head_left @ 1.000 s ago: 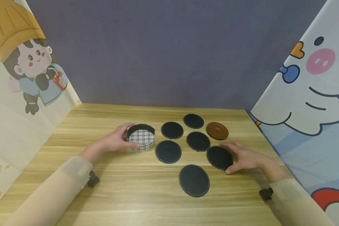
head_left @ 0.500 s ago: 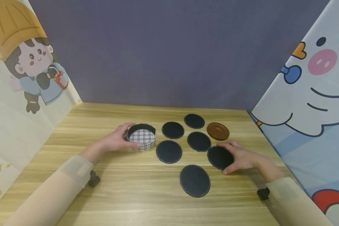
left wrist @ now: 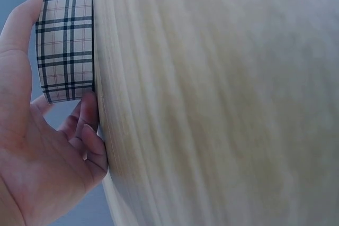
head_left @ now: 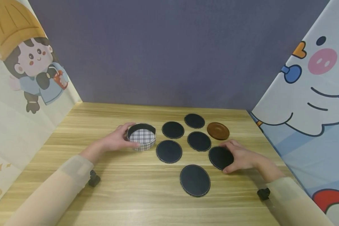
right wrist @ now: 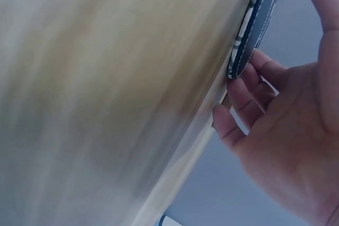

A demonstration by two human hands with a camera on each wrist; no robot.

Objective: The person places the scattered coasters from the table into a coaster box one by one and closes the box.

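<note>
My left hand (head_left: 119,139) holds a round, open-topped coaster holder (head_left: 149,145) by its side, thumb at the near wall and fingers around the far side. Its plaid outer wall (left wrist: 66,41) shows in the left wrist view, standing upright on the tabletop. At the right, my right hand (head_left: 241,158) grips a round black coaster (head_left: 219,157) by its edge, thumb on the near rim and fingers on the far rim. In the right wrist view this coaster (right wrist: 256,27) shows a stitched dark top and a patterned edge, low over the wood.
Several more black coasters lie flat between my hands, among them a near one (head_left: 195,180) and a far one (head_left: 194,121). A brown round dish (head_left: 218,131) sits behind my right hand. A grey-blue wall (head_left: 169,62) closes off the wooden table (head_left: 124,194) at the back.
My right hand has closed in on the coaster's edge, and that coaster has slid slightly right, away from its neighbour. My left hand keeps its hold on the holder.
</note>
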